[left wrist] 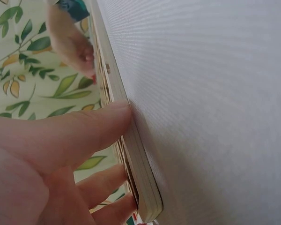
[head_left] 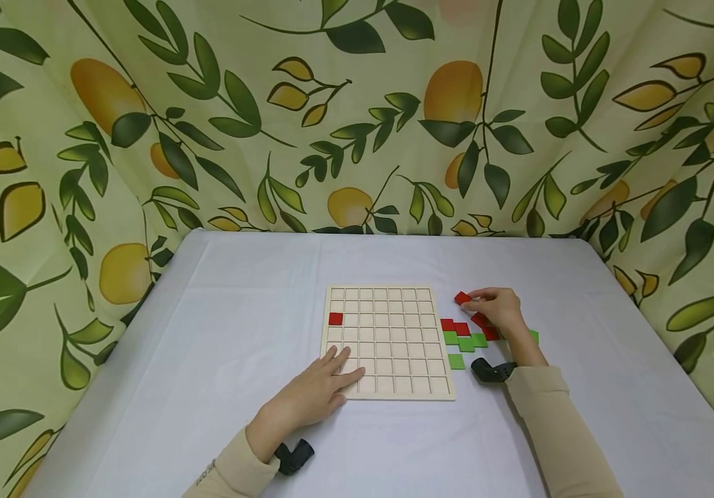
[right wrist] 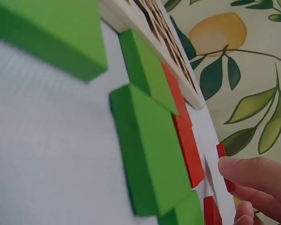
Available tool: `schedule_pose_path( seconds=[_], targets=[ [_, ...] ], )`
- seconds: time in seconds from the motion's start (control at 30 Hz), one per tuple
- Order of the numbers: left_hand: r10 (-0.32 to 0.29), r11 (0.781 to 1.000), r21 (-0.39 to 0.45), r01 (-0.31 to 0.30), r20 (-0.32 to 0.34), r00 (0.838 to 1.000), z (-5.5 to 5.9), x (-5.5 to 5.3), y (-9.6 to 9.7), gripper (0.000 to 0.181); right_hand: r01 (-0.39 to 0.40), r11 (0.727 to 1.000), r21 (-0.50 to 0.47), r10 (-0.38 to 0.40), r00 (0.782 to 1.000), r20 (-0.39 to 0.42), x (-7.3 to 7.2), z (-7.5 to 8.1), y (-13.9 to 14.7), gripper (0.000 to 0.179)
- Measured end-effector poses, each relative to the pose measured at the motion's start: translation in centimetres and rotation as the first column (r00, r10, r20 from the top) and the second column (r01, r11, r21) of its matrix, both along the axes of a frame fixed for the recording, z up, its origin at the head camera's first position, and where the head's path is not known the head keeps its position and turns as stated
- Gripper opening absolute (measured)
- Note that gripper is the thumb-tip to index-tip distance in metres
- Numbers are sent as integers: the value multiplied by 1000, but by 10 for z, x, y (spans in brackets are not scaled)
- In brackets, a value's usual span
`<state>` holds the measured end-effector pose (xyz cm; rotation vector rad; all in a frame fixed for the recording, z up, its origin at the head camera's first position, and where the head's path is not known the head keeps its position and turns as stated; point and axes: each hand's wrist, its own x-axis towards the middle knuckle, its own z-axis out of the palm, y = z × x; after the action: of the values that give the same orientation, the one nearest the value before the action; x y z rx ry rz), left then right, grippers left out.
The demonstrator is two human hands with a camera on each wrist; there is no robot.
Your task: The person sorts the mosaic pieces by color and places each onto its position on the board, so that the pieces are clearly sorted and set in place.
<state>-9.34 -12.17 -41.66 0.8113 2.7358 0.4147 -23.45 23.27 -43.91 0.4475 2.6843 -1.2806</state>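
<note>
Nearest the camera, a beige sleeve [head_left: 232,470] ends at the left hand [head_left: 310,391], its fingers spread on the near-left part of the board [head_left: 397,335], thumb against the edge. Right hand [head_left: 499,309]: narrow pinch, holding a red tile [head_left: 462,298] just to the right of the board's far right corner. Held tile is square, flat, thin and evenly red; whether it is clear of the cloth [head_left: 239,297] cannot be told. Board is pale wood, gridded into square cells; a red square [head_left: 335,319] fills one cell, left column, third row from the far side. Beside the right edge lie red pieces [head_left: 461,329] and green pieces [head_left: 465,344], some touching. Behind hangs a leaf-and-fruit curtain [head_left: 357,131].
</note>
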Motion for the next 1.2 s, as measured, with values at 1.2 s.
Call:
schedule_pose_path(
  seconds=[1.2],
  targets=[
    [15,1000,-8,-15,20,1000,1,2,1,49,-164,986,-1,164,983,-82,7,22,-31,39]
  ],
)
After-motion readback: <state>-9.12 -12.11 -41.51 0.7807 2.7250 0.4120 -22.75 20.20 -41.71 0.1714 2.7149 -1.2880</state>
